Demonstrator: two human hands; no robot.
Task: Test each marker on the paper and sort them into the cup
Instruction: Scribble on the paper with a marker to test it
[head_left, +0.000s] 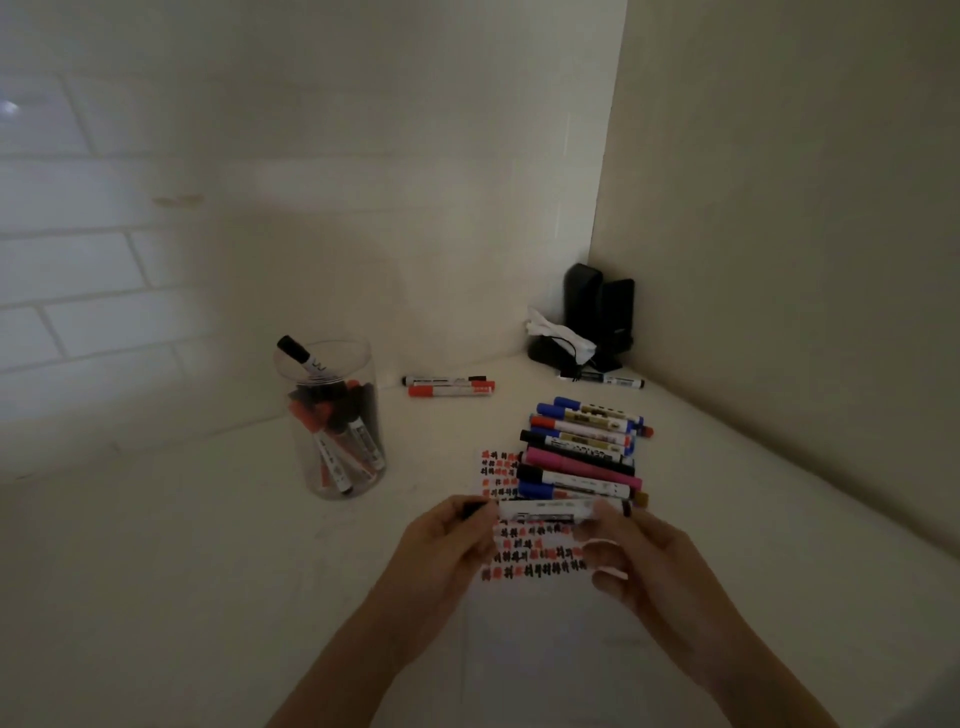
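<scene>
A clear cup (332, 426) full of markers stands on the left. Two markers (451, 385) lie behind it. In the middle, the left hand (451, 540) pinches the black cap end of a white marker (545, 510). The right hand (631, 556) grips its other end. They hold it over the paper (524, 618) with red and black marks. A pile of markers (584, 452) lies just behind.

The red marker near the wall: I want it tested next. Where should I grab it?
Grip the red marker mid-barrel from above. It lies flat, and a black marker lies close behind it, so pinch from the top or roll it toward you.
</scene>
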